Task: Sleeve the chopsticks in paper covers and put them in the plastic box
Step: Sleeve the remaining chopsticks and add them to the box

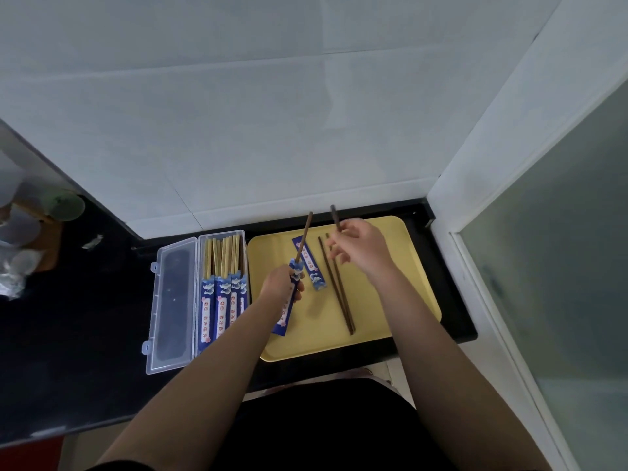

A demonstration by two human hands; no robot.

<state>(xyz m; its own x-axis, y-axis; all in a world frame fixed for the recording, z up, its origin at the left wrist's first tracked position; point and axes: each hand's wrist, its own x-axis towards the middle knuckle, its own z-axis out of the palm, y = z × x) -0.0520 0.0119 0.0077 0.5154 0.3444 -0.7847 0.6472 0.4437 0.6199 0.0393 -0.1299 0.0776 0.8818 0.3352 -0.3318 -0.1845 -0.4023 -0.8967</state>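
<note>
My left hand (282, 282) grips a blue paper cover (287, 309) above the yellow tray (401, 294). One dark brown chopstick (305, 234) sticks out of the cover's top. My right hand (362, 249) pinches a second dark chopstick (335, 216) near its upper end, up and to the right of the cover. Another blue cover (310, 263) lies flat on the tray. Beside it lie two loose dark chopsticks (339, 294). The clear plastic box (222, 290) stands open left of the tray and holds several sleeved light-wood chopsticks.
The box lid (173, 300) lies open flat on the black counter (85, 317). Cups and a green object (63, 203) stand at the far left. A white tiled wall rises behind the tray, and a frosted glass panel (560, 249) closes off the right.
</note>
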